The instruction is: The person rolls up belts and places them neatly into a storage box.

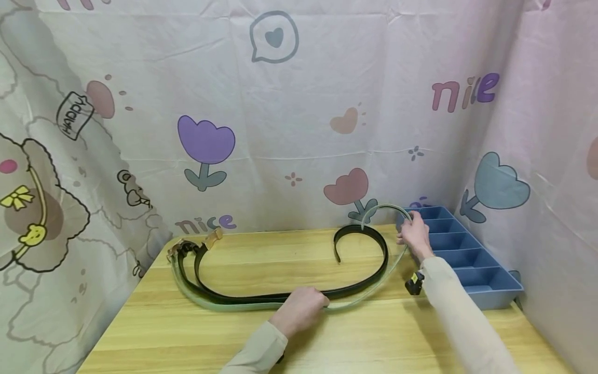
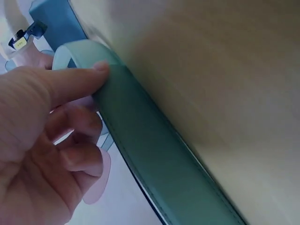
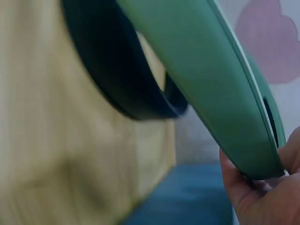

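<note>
A light green belt (image 1: 224, 307) runs along the table in a long curve. My left hand (image 1: 301, 309) pinches it near the middle; the left wrist view shows the thumb on the green strap (image 2: 145, 126) with curled fingers beside it. Farther right, my right hand (image 1: 415, 234) grips the same belt raised off the table, thumb and fingers around it in the right wrist view. From that hand its free end arches to the left. Alongside lies a black belt (image 1: 359, 229), its end curled on the table. Several buckles (image 1: 175, 250) cluster at the left, one gold buckle (image 1: 214, 238) standing out.
A blue divided box (image 1: 495, 300) with several compartments stands at the table's right edge, just beyond my right hand. The wooden table (image 1: 187, 343) ends against a printed curtain (image 1: 289, 104) at the back and sides.
</note>
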A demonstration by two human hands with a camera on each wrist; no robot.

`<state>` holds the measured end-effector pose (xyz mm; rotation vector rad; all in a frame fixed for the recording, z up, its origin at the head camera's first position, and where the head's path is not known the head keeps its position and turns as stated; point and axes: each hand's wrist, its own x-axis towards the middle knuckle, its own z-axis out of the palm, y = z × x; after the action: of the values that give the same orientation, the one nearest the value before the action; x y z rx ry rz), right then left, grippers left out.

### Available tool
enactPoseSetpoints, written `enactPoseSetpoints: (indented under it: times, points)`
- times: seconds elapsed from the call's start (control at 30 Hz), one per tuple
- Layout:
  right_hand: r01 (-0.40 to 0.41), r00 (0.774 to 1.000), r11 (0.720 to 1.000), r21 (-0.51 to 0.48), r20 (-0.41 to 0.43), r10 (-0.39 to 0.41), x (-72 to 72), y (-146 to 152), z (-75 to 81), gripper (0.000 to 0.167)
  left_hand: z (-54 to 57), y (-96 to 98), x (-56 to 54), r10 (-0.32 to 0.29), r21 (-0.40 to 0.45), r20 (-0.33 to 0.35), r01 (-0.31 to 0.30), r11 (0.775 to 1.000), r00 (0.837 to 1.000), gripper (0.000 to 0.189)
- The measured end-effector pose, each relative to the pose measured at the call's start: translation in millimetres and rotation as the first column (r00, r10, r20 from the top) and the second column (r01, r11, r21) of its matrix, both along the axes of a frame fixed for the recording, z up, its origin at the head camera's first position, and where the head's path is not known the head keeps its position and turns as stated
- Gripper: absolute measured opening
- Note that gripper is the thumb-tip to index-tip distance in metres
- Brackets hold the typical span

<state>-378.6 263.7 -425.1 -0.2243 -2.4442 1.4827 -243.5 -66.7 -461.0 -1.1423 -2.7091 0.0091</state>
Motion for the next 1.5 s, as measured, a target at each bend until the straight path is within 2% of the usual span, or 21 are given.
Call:
enactPoseSetpoints:
  times: [0.07,0.1,0.17,0.27,0.37,0.47,0.57,0.63,0.73,0.87,0.93,1.0,1.07,1.2,1.3,1.4,1.5]
  points:
    - [-0.006,1.0,1.0,-0.017,-0.017,0.005,0.6,6.1,5.2,0.047,-0.5,-5.1,2.0,0.015,0.002,0.006,-0.015,1.0,1.0,0.023]
    - [-0.008,1.0,1.0,0.007,-0.02,0.008,1.7,9.0,7.1,0.046,-1.0,-7.5,3.1,0.023,-0.001,0.001,-0.023,1.0,1.0,0.022]
    - [-0.003,1.0,0.997,0.081,-0.01,0.004,4.5,14.5,9.9,0.046,-2.9,-11.6,4.8,0.032,-0.013,-0.022,-0.032,0.999,0.999,0.018]
    - [0.009,1.0,0.977,0.214,0.015,-0.012,10.1,19.6,12.5,0.048,-4.2,-16.8,7.9,0.045,-0.028,-0.067,-0.047,0.999,0.997,0.018]
    - [-0.015,0.999,0.959,0.283,0.036,0.005,14.4,21.3,14.0,0.045,1.5,-22.1,10.8,0.069,-0.021,-0.097,-0.072,0.997,0.993,0.019]
    - [-0.102,0.995,0.958,0.266,0.048,0.093,16.9,21.6,14.7,0.042,14.9,-28.9,11.2,0.121,0.009,-0.101,-0.121,0.993,0.987,0.017]
    - [-0.209,0.977,0.962,0.178,0.081,0.197,20.1,20.3,14.7,0.053,30.3,-37.2,8.2,0.184,0.059,-0.121,-0.178,0.982,0.975,0.018]
    - [-0.263,0.961,0.961,0.082,0.115,0.253,22.6,17.8,13.0,0.059,39.0,-42.5,4.8,0.23,0.116,-0.155,-0.214,0.97,0.961,0.02]
    - [-0.309,0.939,0.949,-0.052,0.141,0.314,29.4,10.9,7.3,0.063,45.5,-48.3,-2.7,0.303,0.201,-0.174,-0.267,0.942,0.937,0.023]
    - [-0.316,0.929,0.916,-0.246,0.115,0.352,42.6,-1.8,-6.2,0.066,45.0,-51.9,-17.3,0.383,0.278,-0.108,-0.341,0.898,0.918,0.021]
    - [-0.295,0.936,0.894,-0.338,0.087,0.342,50.5,-7.2,-13.7,0.066,42.9,-52.9,-25.5,0.407,0.305,-0.05,-0.374,0.876,0.912,0.021]
    - [-0.251,0.948,0.873,-0.418,0.077,0.31,58.6,-11.6,-19.4,0.059,40.7,-53.8,-33.2,0.421,0.327,0.016,-0.402,0.855,0.907,0.021]
    - [-0.204,0.958,0.853,-0.48,0.083,0.276,66.8,-13.5,-23.9,0.046,38.5,-53.6,-40.2,0.426,0.35,0.075,-0.423,0.836,0.902,0.02]
    - [-0.147,0.964,0.802,-0.579,0.097,0.247,81.7,-14.8,-28.0,0.023,35.0,-51.4,-51.3,0.409,0.404,0.169,-0.441,0.801,0.897,0.019]
    - [-0.14,0.965,0.772,-0.62,0.089,0.246,92.3,-15.1,-31.1,0.017,32.9,-47.1,-55.4,0.388,0.42,0.195,-0.434,0.797,0.901,0.02]
    - [-0.144,0.96,0.779,-0.611,0.104,0.259,101.6,-16.7,-36.6,0.024,31.7,-41.0,-55.5,0.383,0.409,0.182,-0.424,0.808,0.906,0.019]
    - [-0.189,0.937,0.826,-0.531,0.153,0.312,109.8,-19.9,-43.5,0.036,32.8,-33.8,-55.5,0.368,0.423,0.163,-0.402,0.812,0.916,0.018]
